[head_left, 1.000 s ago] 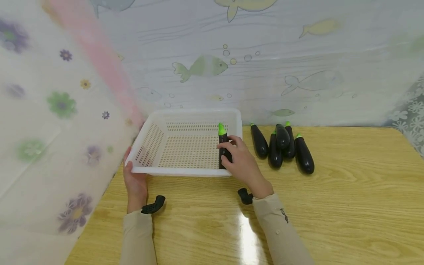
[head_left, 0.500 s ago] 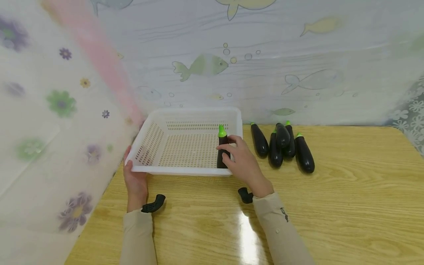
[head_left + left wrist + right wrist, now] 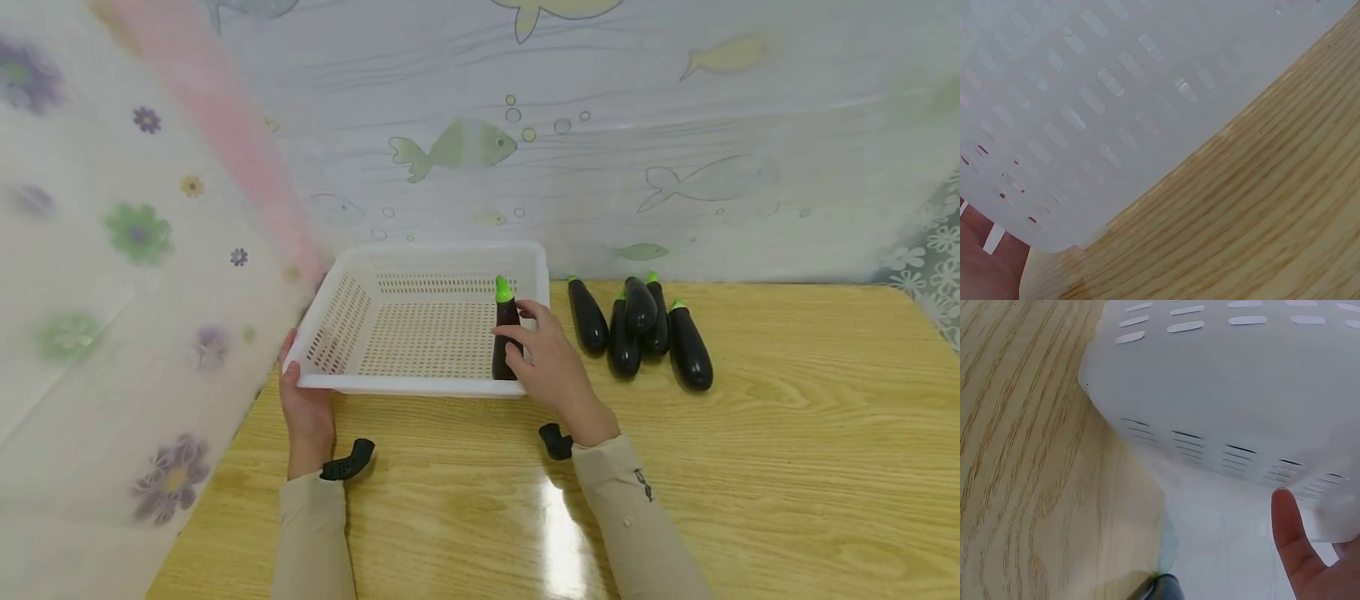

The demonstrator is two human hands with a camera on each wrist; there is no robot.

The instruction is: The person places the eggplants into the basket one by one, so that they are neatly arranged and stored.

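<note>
In basket [image 3: 408, 385], eggplant [image 3: 506, 316] front-to-back, cap [image 3: 503, 289] facing away

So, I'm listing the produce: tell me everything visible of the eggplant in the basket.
The eggplant is long and near-black, smooth, with a bright green cap and stem. It is inside the right end of the white plastic basket, stem pointing to the far side, its lower end hidden by the near rim. The right hand holds it between thumb and fingers; whether it rests on the basket's bottom is unclear.
</note>
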